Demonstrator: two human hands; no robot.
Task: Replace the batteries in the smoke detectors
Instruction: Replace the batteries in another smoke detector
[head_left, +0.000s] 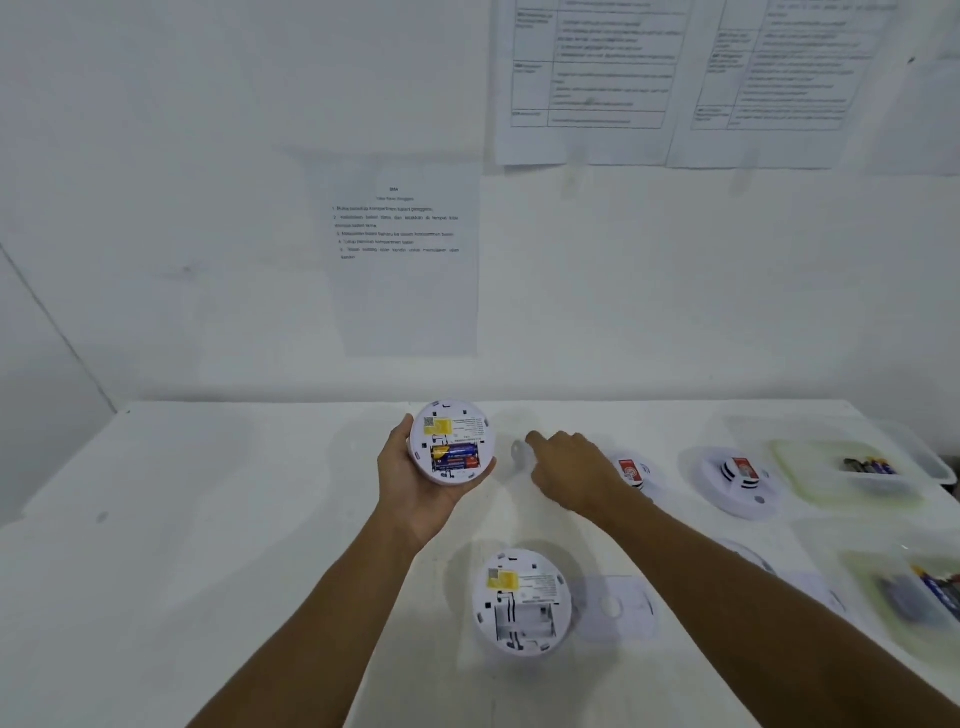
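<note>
My left hand (415, 486) holds a round white smoke detector (451, 441) above the table, back towards me. Its compartment is uncovered and shows blue and gold batteries (456, 456). My right hand (566, 467) reaches forward with bent fingers onto a small white cover piece (519, 453) lying on the table; whether it grips the piece is unclear. A second detector (522, 603) lies back up near me with an empty battery compartment. A flat white cover (618, 605) rests just right of it.
Two more detectors sit face up at the right, one (634, 470) partly behind my right forearm, one (737, 478) in the open. Two clear trays (810, 467) (862, 577) at the right edge hold batteries. The white table (234, 519) meets a wall with printed sheets.
</note>
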